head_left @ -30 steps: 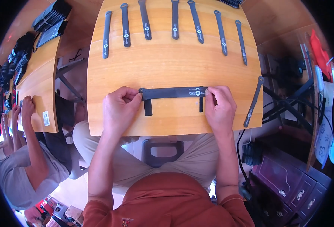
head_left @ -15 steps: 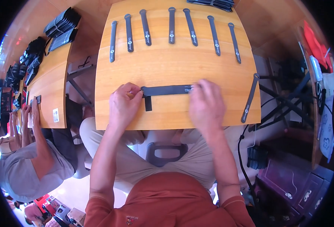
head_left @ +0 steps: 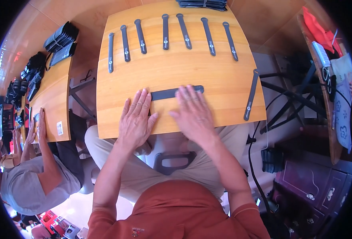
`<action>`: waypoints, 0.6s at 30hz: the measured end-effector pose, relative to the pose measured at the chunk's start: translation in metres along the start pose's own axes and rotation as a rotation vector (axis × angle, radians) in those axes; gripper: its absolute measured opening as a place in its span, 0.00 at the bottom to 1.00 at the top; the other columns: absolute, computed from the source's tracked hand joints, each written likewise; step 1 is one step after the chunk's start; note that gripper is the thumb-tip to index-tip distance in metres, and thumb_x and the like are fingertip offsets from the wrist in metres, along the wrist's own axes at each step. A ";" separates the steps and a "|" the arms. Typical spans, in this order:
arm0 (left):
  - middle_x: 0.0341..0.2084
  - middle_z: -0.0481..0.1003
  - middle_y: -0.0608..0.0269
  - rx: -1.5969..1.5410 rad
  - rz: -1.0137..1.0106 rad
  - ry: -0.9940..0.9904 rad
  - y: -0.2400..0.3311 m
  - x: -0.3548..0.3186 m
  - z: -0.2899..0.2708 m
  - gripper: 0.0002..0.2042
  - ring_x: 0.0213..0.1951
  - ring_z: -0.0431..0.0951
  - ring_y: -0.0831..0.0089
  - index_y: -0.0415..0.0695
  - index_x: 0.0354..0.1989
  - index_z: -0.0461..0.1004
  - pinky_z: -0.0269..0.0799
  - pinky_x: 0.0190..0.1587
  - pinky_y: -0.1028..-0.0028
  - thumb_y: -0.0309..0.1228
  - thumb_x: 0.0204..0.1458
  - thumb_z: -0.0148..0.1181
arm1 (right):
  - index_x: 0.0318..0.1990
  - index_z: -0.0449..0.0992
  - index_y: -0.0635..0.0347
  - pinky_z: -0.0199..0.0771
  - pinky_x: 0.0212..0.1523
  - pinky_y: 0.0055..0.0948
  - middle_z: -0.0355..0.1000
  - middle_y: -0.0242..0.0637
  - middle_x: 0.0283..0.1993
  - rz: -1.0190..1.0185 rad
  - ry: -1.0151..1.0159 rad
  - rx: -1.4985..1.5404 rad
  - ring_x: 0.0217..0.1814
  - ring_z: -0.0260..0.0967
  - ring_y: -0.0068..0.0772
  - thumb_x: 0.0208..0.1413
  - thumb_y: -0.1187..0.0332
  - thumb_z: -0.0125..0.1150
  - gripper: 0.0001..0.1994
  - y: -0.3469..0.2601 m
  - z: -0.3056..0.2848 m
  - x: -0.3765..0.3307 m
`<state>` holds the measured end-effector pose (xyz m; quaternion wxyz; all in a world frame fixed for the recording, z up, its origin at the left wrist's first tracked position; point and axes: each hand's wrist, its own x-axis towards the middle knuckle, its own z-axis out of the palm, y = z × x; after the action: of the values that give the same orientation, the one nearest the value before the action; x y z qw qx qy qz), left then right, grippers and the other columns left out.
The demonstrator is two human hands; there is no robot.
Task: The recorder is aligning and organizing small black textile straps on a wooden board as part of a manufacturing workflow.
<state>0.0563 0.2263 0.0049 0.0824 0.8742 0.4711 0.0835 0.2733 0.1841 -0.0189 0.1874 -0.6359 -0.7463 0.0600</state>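
A dark grey strap (head_left: 164,94) with light print near its right end lies flat across the wooden table (head_left: 152,73) in front of me. My left hand (head_left: 135,119) rests palm down, fingers stretched out, over the strap's left end. Flat on the strap's right part lies my right hand (head_left: 194,113), fingers extended and a little blurred. Neither hand grips anything. Most of a black tab by the strap's left end is hidden under my left hand.
Several similar straps (head_left: 165,34) form a row along the back, and a single strap (head_left: 251,95) lies at the right edge. A bundle of dark straps (head_left: 201,4) sits at the far edge. At the left, a co-worker (head_left: 40,171) sits at another table (head_left: 56,103).
Both hands have gone from pinching the strap's ends to lying flat with fingers extended. My right hand has shifted left along the strap. The view has shifted slightly.
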 end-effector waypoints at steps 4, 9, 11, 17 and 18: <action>0.77 0.55 0.53 0.030 0.031 -0.006 -0.005 -0.007 0.012 0.35 0.79 0.51 0.60 0.39 0.76 0.56 0.41 0.78 0.53 0.49 0.67 0.52 | 0.68 0.69 0.70 0.43 0.81 0.51 0.62 0.49 0.75 0.096 0.055 -0.044 0.83 0.49 0.47 0.67 0.49 0.55 0.33 0.020 -0.013 -0.014; 0.78 0.51 0.53 0.039 0.024 -0.038 -0.010 -0.007 0.011 0.37 0.80 0.47 0.60 0.39 0.77 0.53 0.37 0.78 0.53 0.53 0.68 0.49 | 0.53 0.79 0.63 0.68 0.65 0.47 0.75 0.47 0.59 0.165 0.333 0.074 0.61 0.72 0.51 0.63 0.59 0.62 0.18 0.050 -0.043 -0.019; 0.79 0.50 0.53 0.048 0.042 -0.036 -0.010 -0.006 0.011 0.38 0.80 0.46 0.59 0.39 0.77 0.53 0.38 0.78 0.53 0.54 0.68 0.48 | 0.46 0.80 0.61 0.75 0.55 0.45 0.77 0.44 0.50 0.337 0.490 -0.096 0.50 0.74 0.50 0.61 0.62 0.65 0.13 0.074 -0.060 -0.025; 0.78 0.50 0.48 0.027 0.018 -0.005 -0.008 -0.007 0.015 0.38 0.79 0.47 0.56 0.37 0.77 0.53 0.39 0.78 0.53 0.53 0.68 0.50 | 0.48 0.80 0.61 0.77 0.52 0.48 0.78 0.46 0.47 0.779 0.233 -0.273 0.52 0.77 0.53 0.61 0.60 0.65 0.15 0.122 -0.087 -0.041; 0.77 0.51 0.45 0.016 0.022 0.037 -0.008 -0.008 0.015 0.37 0.79 0.48 0.53 0.37 0.76 0.54 0.42 0.77 0.52 0.51 0.68 0.52 | 0.49 0.80 0.62 0.78 0.52 0.50 0.78 0.48 0.47 0.851 0.163 -0.191 0.52 0.78 0.56 0.62 0.59 0.65 0.16 0.120 -0.091 -0.041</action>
<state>0.0484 0.2230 -0.0120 0.0657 0.8783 0.4636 0.0967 0.4224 0.1528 0.0175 0.1447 -0.9036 -0.4031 0.0122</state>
